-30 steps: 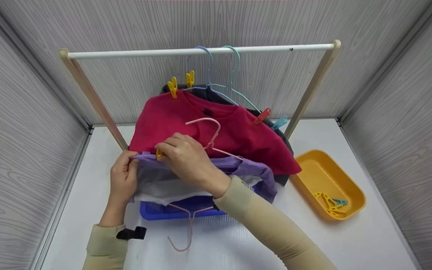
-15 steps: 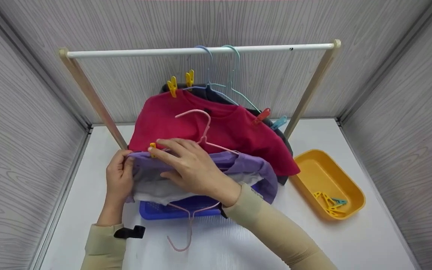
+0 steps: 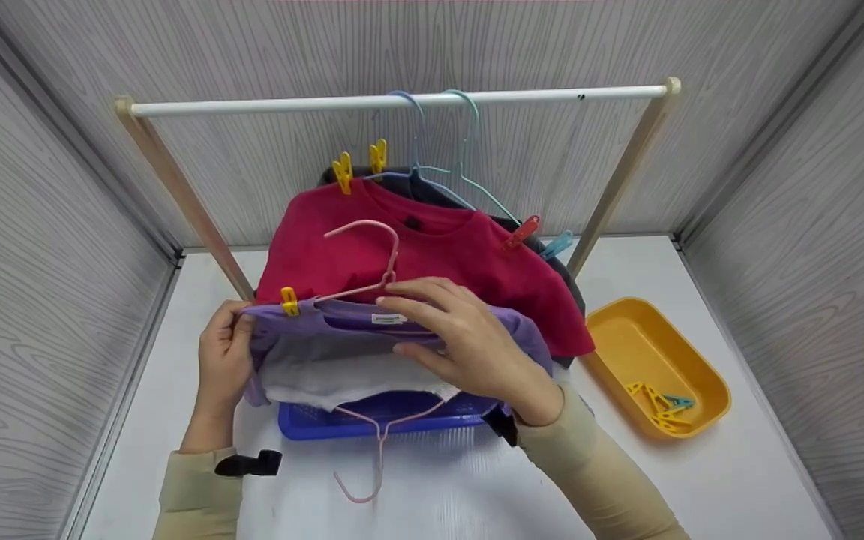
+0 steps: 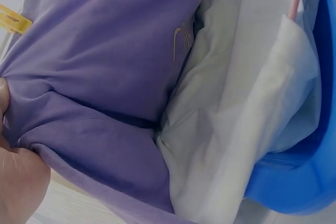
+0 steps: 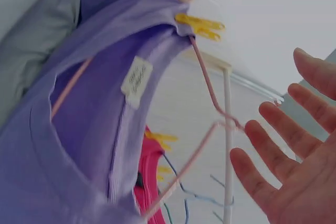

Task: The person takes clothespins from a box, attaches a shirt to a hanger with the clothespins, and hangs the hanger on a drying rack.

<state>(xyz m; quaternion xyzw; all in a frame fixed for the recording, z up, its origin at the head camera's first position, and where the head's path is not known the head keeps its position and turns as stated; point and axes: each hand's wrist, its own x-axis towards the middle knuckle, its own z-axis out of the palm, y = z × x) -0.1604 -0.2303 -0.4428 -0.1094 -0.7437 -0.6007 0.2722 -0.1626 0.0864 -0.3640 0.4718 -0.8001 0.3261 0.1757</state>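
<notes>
My left hand (image 3: 223,352) pinches the shoulder of a purple shirt (image 3: 304,324) near its left end. A yellow clothespin (image 3: 289,301) is clipped on that shoulder, just right of my left fingers. The shirt is on a pink hanger (image 3: 395,247), whose hook stands up and points left. In the right wrist view the neckline gapes, with a white label (image 5: 137,81) inside. My right hand (image 3: 473,349) is spread, its fingers straight beside the hanger's neck, and holds nothing. Below the shirt lies a white garment (image 3: 327,371) with a second pink hanger (image 3: 381,457).
Behind, a red shirt (image 3: 312,232) and a dark garment hang from a white rack bar (image 3: 252,107), clipped with several clothespins. A blue basket (image 3: 301,425) sits under the white garment. At right, a yellow tray (image 3: 612,319) contains yellow and teal clothespins (image 3: 661,405).
My right hand has let go of the yellow clothespin, now clipped on the purple shirt, and moved right with its fingers straightening. The left hand, shirt and hanger have shifted slightly left.
</notes>
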